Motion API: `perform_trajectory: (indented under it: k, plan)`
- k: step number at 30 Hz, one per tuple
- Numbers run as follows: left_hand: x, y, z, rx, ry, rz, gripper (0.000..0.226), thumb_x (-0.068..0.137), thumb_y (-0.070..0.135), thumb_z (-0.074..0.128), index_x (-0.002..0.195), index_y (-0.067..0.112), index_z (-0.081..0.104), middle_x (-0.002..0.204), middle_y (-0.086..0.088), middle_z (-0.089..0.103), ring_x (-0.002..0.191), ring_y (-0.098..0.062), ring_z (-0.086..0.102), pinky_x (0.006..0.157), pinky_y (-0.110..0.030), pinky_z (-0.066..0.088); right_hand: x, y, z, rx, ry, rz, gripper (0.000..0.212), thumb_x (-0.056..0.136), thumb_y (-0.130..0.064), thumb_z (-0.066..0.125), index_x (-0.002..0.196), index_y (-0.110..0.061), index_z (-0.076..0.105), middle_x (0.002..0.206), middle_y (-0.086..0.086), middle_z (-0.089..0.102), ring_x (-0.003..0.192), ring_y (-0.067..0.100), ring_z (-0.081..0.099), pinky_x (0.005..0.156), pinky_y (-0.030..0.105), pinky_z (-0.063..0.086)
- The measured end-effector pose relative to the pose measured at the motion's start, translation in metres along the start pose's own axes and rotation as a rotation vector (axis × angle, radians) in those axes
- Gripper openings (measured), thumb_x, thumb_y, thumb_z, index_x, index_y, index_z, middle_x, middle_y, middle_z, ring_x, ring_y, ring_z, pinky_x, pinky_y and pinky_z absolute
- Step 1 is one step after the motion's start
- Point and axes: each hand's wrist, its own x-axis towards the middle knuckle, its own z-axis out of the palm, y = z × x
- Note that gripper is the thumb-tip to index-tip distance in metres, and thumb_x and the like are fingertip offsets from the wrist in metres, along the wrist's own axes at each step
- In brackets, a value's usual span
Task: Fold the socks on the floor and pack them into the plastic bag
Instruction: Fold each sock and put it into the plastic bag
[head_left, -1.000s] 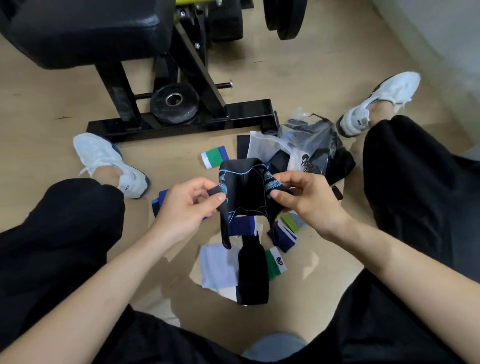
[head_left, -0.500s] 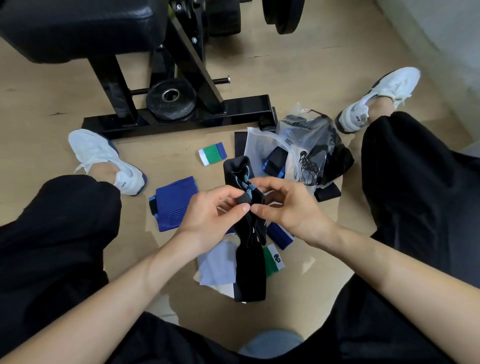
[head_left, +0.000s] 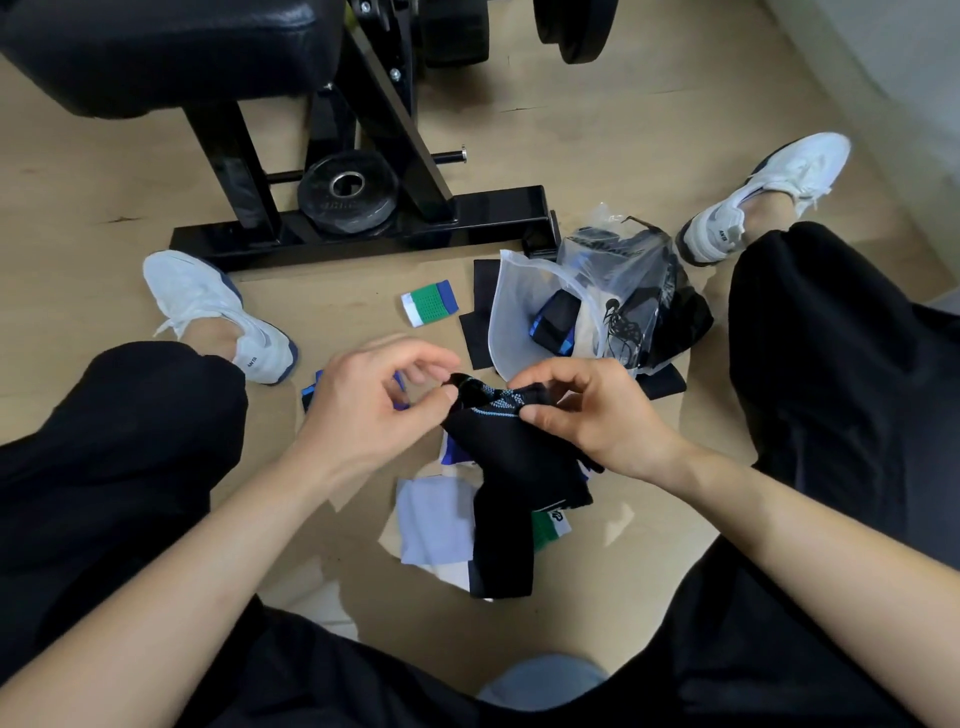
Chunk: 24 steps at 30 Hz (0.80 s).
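Note:
A black sock (head_left: 511, 457) with a light-blue knit band hangs between my hands above the floor. My right hand (head_left: 587, 410) pinches its upper edge between thumb and fingers. My left hand (head_left: 374, 400) grips the sock's rolled end with thumb and forefinger, the other fingers curled above it. The clear plastic bag (head_left: 597, 306) lies open on the floor just beyond my right hand, with a blue-and-black folded sock (head_left: 553, 322) and dark socks inside. Under the held sock lie a pale lilac sock (head_left: 436, 519), a green-and-white sock (head_left: 550, 525) and another black sock (head_left: 504, 556).
A small green, white and blue folded sock (head_left: 430, 302) lies beyond my left hand. A blue sock (head_left: 311, 387) is mostly hidden behind my left hand. The black weight bench frame (head_left: 363, 228) with a weight plate (head_left: 347, 192) stands ahead. My legs and white shoes (head_left: 218, 317) flank the pile.
The held sock went from spread wide between both hands to bunched and folded over. Both hands came together, then my left hand shifted to the sock's rolled end.

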Motion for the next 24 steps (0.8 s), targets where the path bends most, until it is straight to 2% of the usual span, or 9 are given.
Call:
perform_trajectory:
  k: [4, 5, 7, 9, 12, 15, 17, 20, 24]
  plan:
    - [0.001, -0.018, -0.004, 0.164, -0.242, 0.098, 0.036, 0.073, 0.054, 0.074, 0.106, 0.038, 0.073, 0.128, 0.021, 0.055, 0.122, -0.011, 0.051, 0.100, -0.037, 0.044, 0.000, -0.005, -0.012, 0.022, -0.063, -0.022, 0.023, 0.086, -0.001, 0.073, 0.098, -0.019, 0.072, 0.073, -0.022, 0.067, 0.062, 0.000, 0.057, 0.065, 0.012, 0.044]
    - [0.001, -0.021, -0.001, 0.176, -0.290, 0.077, 0.037, 0.072, 0.058, 0.073, 0.105, 0.041, 0.072, 0.135, 0.024, 0.051, 0.126, -0.009, 0.048, 0.102, -0.039, 0.044, 0.001, -0.005, -0.015, 0.030, -0.070, -0.024, 0.023, 0.086, -0.002, 0.074, 0.098, -0.022, 0.072, 0.073, -0.018, 0.068, 0.062, 0.002, 0.056, 0.065, 0.016, 0.046]
    - [0.002, -0.027, 0.003, 0.167, -0.358, 0.035, 0.034, 0.072, 0.062, 0.072, 0.097, 0.039, 0.072, 0.139, 0.028, 0.049, 0.123, -0.009, 0.052, 0.098, -0.044, 0.047, 0.002, -0.005, -0.021, 0.054, -0.073, -0.019, 0.022, 0.086, -0.007, 0.075, 0.098, -0.026, 0.074, 0.075, 0.002, 0.068, 0.062, 0.023, 0.057, 0.061, 0.035, 0.048]
    - [0.003, -0.029, 0.004, 0.124, -0.333, 0.053, 0.033, 0.075, 0.059, 0.072, 0.087, 0.028, 0.073, 0.129, 0.023, 0.059, 0.111, -0.013, 0.061, 0.092, -0.045, 0.050, 0.004, -0.004, -0.029, 0.071, -0.041, -0.033, 0.020, 0.086, -0.007, 0.074, 0.097, -0.024, 0.074, 0.081, 0.014, 0.069, 0.064, 0.032, 0.057, 0.062, 0.043, 0.050]
    - [0.004, -0.026, 0.005, 0.041, -0.201, 0.096, 0.035, 0.076, 0.050, 0.076, 0.083, 0.016, 0.073, 0.108, 0.012, 0.068, 0.095, -0.014, 0.066, 0.085, -0.039, 0.052, 0.005, -0.003, -0.037, 0.062, 0.009, -0.040, 0.016, 0.085, 0.000, 0.074, 0.094, -0.013, 0.072, 0.082, -0.002, 0.070, 0.069, 0.013, 0.059, 0.068, 0.027, 0.051]
    - [0.002, -0.014, 0.007, -0.077, -0.143, 0.091, 0.022, 0.075, 0.043, 0.080, 0.081, 0.024, 0.071, 0.096, 0.008, 0.069, 0.086, -0.015, 0.066, 0.078, -0.029, 0.053, 0.006, -0.001, -0.039, -0.025, 0.002, -0.016, 0.014, 0.084, 0.000, 0.075, 0.092, -0.011, 0.070, 0.080, -0.006, 0.069, 0.071, 0.010, 0.060, 0.070, 0.024, 0.052]
    - [0.001, -0.010, 0.008, -0.141, -0.128, 0.061, 0.017, 0.073, 0.037, 0.083, 0.079, 0.033, 0.067, 0.090, 0.008, 0.068, 0.078, -0.012, 0.064, 0.071, -0.024, 0.051, 0.005, -0.002, -0.039, -0.087, -0.032, -0.005, 0.013, 0.084, -0.003, 0.076, 0.092, -0.011, 0.070, 0.082, 0.000, 0.070, 0.073, 0.012, 0.065, 0.073, 0.029, 0.056]
    - [0.000, -0.008, 0.007, -0.163, -0.078, -0.052, 0.020, 0.072, 0.030, 0.083, 0.079, 0.034, 0.065, 0.083, 0.009, 0.068, 0.069, -0.006, 0.060, 0.068, -0.034, 0.052, 0.003, -0.004, -0.038, -0.257, -0.090, -0.024, 0.014, 0.082, -0.011, 0.079, 0.092, -0.016, 0.071, 0.087, -0.003, 0.072, 0.082, 0.012, 0.067, 0.084, 0.037, 0.054]
    - [0.000, 0.003, 0.013, -0.270, -0.086, -0.040, 0.026, 0.073, 0.018, 0.086, 0.082, 0.033, 0.066, 0.076, 0.016, 0.067, 0.065, -0.005, 0.055, 0.062, -0.027, 0.048, 0.000, -0.017, -0.021, -0.389, -0.099, -0.188, 0.033, 0.081, -0.021, 0.082, 0.112, -0.021, 0.071, 0.106, -0.011, 0.072, 0.098, 0.004, 0.065, 0.090, 0.024, 0.050]
